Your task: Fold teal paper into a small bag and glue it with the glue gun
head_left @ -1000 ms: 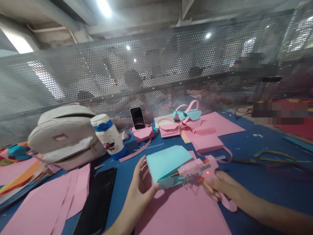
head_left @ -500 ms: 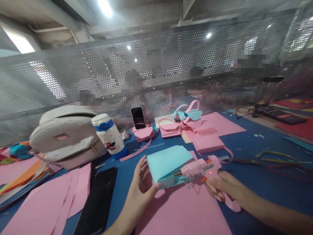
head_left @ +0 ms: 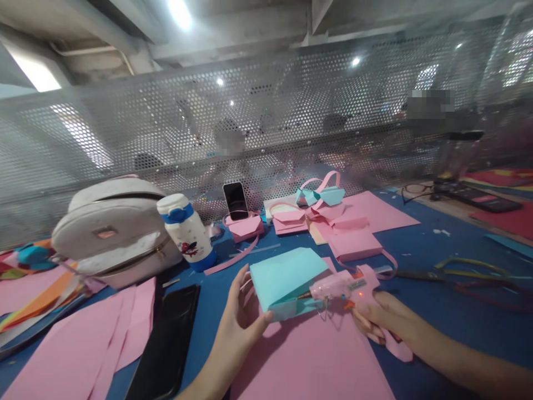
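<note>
Left hand (head_left: 245,328): our fingers and thumb are spread around the left end of the piece and close on it; the grip looks light, and the farther fingers are partly hidden behind the paper.
Blue paper (head_left: 289,275): we have this folded, box-like piece in front of us, tilted above the pink sheet (head_left: 312,355); we cannot tell whether its lower edge rests there; too hard a pinch could crease its thin walls or skew the fold.
Right hand (head_left: 377,316): our fingers are wrapped narrowly around the handle of the glue gun (head_left: 358,291); we cannot tell whether the orange trigger (head_left: 348,304) is pressed.
Nozzle (head_left: 303,296): it points into the gap under the top flap, close to the paper or touching; we judge that a wobble of either hand could smear glue outside the fold; a slip leftward could bring hot metal near our thumb.
Wire stand (head_left: 323,311): it hangs beneath the barrel beside the lower paper edge; it could snag there if we lowered the gun.
Scissors (head_left: 437,274): they lie on the blue table top (head_left: 212,305) beyond our right wrist; a wide sweep that way might knock them.
</note>
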Demonstrator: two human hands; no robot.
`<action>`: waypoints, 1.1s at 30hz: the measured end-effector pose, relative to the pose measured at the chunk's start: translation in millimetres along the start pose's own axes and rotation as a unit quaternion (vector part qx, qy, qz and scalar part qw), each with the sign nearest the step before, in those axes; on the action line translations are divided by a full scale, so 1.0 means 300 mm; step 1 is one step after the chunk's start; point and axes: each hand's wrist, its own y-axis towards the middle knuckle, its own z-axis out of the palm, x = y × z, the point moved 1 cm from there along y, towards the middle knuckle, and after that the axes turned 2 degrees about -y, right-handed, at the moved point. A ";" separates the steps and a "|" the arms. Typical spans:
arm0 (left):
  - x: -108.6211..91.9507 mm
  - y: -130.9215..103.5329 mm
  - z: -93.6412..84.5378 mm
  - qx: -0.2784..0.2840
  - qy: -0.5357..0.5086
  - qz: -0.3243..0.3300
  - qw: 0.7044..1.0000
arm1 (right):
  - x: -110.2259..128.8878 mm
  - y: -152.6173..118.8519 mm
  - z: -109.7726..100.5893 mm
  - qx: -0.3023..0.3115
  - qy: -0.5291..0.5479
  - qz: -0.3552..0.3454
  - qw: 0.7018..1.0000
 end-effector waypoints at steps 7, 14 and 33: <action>-0.005 -0.003 0.007 -0.009 -0.012 -0.005 1.000 | 0.012 -0.007 -0.001 -0.003 -0.032 0.012 0.999; -0.004 -0.002 0.010 -0.012 -0.022 -0.008 1.000 | -0.002 -0.014 -0.006 -0.016 -0.045 0.015 0.999; 0.006 -0.003 0.005 -0.016 -0.006 0.001 1.000 | 0.014 -0.014 -0.009 -0.010 -0.057 0.017 0.998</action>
